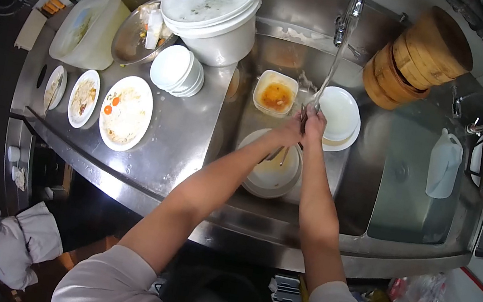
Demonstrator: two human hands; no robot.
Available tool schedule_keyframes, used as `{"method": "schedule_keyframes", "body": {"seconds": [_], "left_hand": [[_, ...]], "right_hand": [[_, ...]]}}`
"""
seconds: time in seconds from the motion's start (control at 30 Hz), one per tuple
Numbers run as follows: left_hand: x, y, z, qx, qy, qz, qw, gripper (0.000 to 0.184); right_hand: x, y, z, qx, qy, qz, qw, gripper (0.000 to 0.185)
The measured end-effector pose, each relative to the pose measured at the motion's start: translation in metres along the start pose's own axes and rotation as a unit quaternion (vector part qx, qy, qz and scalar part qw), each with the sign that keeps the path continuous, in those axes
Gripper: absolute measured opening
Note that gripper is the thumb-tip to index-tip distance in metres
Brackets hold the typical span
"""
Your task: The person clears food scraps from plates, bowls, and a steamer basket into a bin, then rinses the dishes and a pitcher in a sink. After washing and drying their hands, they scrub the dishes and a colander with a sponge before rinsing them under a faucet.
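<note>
Both hands are close together over the left sink basin, in water running from the tap. My left hand is closed around slim metal cutlery that pokes out below it. My right hand is closed beside it at the stream, and its fingers appear wrapped round the upper end of the same cutlery; the grip is partly hidden. Under my hands sits a pale round dish with more thin utensils in it. Behind it stands a square tub with orange sauce. White plates are stacked to the right.
On the left counter are food-smeared plates, white bowls, a steel bowl and lidded buckets. Bamboo steamers stand behind at right. The right basin holds water and a plastic jug.
</note>
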State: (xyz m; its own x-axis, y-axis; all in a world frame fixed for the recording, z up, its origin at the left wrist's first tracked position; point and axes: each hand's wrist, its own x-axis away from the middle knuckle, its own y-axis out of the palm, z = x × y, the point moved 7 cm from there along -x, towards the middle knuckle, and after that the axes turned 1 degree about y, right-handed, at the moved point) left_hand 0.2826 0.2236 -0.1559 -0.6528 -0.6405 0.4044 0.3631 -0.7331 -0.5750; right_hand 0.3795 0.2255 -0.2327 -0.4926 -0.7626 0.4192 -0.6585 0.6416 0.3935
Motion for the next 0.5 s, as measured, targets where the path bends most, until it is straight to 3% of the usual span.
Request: {"method": "schedule_keyframes", "body": {"seconds": [0.07, 0.17, 0.27, 0.33, 0.4, 0.47, 0.5], "left_hand": [[0.019, -0.003, -0.001, 0.179, -0.044, -0.101, 0.978, 0.036], [0.017, -0.011, -0.014, 0.124, -0.098, -0.084, 0.984, 0.027], [0.013, -0.029, -0.006, -0.135, -0.070, 0.078, 0.985, 0.023], [0.011, -0.024, 0.007, -0.205, -0.073, 0.054, 0.975, 0.025], [0.004, -0.008, 0.009, -0.299, -0.042, 0.076, 0.950, 0.031], [0.016, -0.004, 0.011, -0.271, -0.052, 0.032, 0.961, 0.037], [0.021, -0.002, 0.011, -0.264, -0.037, 0.068, 0.961, 0.037]], "right_hand": [[-0.016, -0.011, 0.011, 0.017, -0.036, 0.039, 0.998, 0.017], [0.012, 0.000, -0.004, 0.082, 0.026, 0.017, 0.996, 0.027], [0.055, 0.026, -0.019, -0.072, 0.134, 0.037, 0.988, 0.037], [0.064, 0.041, -0.004, -0.102, 0.208, -0.113, 0.966, 0.034], [0.067, 0.037, 0.008, -0.112, 0.265, -0.126, 0.949, 0.031], [0.048, 0.023, 0.032, -0.166, 0.258, -0.120, 0.944, 0.018], [0.023, 0.004, 0.050, -0.126, 0.224, -0.118, 0.959, 0.018]]}}
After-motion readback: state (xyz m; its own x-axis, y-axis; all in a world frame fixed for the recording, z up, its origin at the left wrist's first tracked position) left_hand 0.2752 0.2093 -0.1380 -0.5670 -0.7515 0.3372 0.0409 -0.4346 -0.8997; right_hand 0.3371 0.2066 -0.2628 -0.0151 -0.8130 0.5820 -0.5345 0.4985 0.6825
